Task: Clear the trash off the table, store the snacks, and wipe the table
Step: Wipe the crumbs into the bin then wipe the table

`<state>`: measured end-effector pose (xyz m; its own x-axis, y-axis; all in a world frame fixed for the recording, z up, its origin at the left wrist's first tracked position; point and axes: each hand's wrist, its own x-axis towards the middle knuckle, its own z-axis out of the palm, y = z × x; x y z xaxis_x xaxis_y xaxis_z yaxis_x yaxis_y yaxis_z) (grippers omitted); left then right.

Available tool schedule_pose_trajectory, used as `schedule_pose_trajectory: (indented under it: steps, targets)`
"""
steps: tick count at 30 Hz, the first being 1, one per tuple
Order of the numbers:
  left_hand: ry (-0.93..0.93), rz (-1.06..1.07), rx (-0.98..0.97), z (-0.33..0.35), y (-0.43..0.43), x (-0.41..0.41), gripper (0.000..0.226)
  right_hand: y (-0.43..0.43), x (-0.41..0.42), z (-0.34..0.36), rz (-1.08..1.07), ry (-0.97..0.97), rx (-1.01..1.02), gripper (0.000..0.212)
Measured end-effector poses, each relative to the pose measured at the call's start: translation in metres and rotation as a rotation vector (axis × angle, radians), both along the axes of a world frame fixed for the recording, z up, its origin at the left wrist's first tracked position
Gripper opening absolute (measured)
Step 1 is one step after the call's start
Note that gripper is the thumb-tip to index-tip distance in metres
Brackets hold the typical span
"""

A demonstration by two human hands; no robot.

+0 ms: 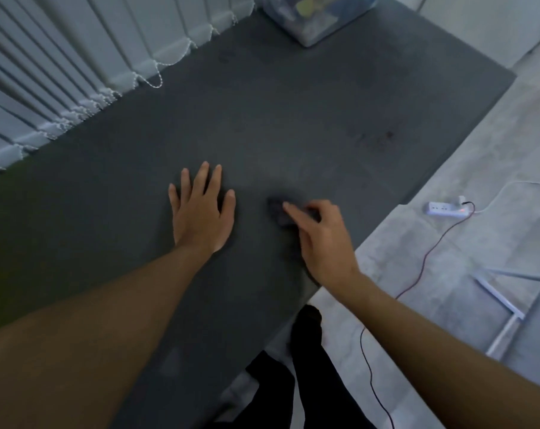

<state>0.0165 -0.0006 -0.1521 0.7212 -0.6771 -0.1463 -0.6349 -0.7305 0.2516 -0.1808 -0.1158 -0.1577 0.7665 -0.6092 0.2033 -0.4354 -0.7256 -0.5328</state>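
My left hand (202, 209) lies flat on the dark grey table (262, 113), fingers spread, holding nothing. To its right, my right hand (321, 236) presses a small dark cloth (276, 212) against the tabletop; the cloth is blurred and mostly hidden under my fingers. A few faint dark smudges (377, 137) mark the table farther back on the right. A clear plastic bin (312, 17) with blurred contents stands at the far end of the table.
White vertical blinds (61, 66) with beaded chains run along the table's left edge. On the pale floor to the right lie a white power strip (445, 209), a thin dark cable (417, 277) and a white metal frame (503, 308). My dark-trousered legs (293, 366) stand at the near edge.
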Motion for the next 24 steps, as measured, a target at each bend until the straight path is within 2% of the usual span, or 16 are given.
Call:
schedule_pose_trajectory:
  steps: [2,3,6,8,9,12,14,16,20,21,24]
  targets:
    - [-0.016,0.006,0.064,-0.005,-0.015,-0.009,0.065,-0.003,0.003,0.0,-0.093,0.009,0.024,0.041]
    - [-0.052,0.005,0.111,-0.008,-0.019,-0.013,0.066,0.004,0.001,0.0,-0.075,0.006,0.035,0.04]
    - [-0.128,-0.003,0.184,-0.016,-0.019,-0.016,0.068,0.03,-0.014,-0.002,0.189,-0.027,-0.042,0.035]
    - [-0.136,0.002,0.191,-0.016,-0.019,-0.015,0.069,0.011,-0.019,-0.004,0.292,-0.009,-0.106,0.037]
    - [-0.141,0.007,0.196,-0.016,-0.019,-0.016,0.069,-0.005,-0.018,-0.004,0.237,-0.009,-0.106,0.039]
    - [-0.146,0.003,0.21,-0.015,-0.021,-0.017,0.069,-0.055,-0.012,0.002,-0.15,0.033,0.013,0.043]
    - [-0.149,0.003,0.216,-0.015,-0.021,-0.018,0.068,-0.062,-0.012,0.004,-0.309,-0.008,0.056,0.041]
    - [-0.148,0.006,0.216,-0.014,-0.021,-0.017,0.068,-0.039,-0.011,0.003,-0.234,-0.057,0.051,0.04]
    - [-0.147,0.009,0.207,-0.014,-0.021,-0.017,0.067,-0.009,-0.021,0.001,0.178,-0.029,-0.043,0.037]
    - [-0.147,0.01,0.211,-0.014,-0.022,-0.018,0.067,-0.024,-0.021,0.002,0.178,-0.029,-0.05,0.038]
    - [-0.15,0.012,0.225,-0.014,-0.022,-0.018,0.066,-0.077,-0.008,0.003,-0.137,0.011,0.006,0.04]
